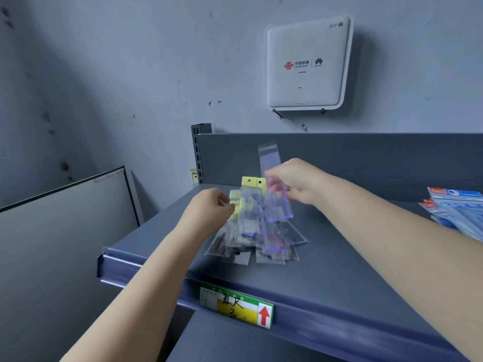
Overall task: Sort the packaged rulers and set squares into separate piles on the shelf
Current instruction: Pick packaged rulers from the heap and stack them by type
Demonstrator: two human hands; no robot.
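Forearms reach in over the shelf's front lip, past its price label. Right hand pinches a packaged ruler, lifted clear and tilted above the mixed pile mid-shelf. Left hand has its fingers curled at the pile's near-left edge, seemingly nipping a yellow-carded packet, though blur hides the grip. This looks like the picking-out step, early on. Next, I'd judge, the ruler needs carrying to bare shelf beside the pile, away from the blue packs at right.
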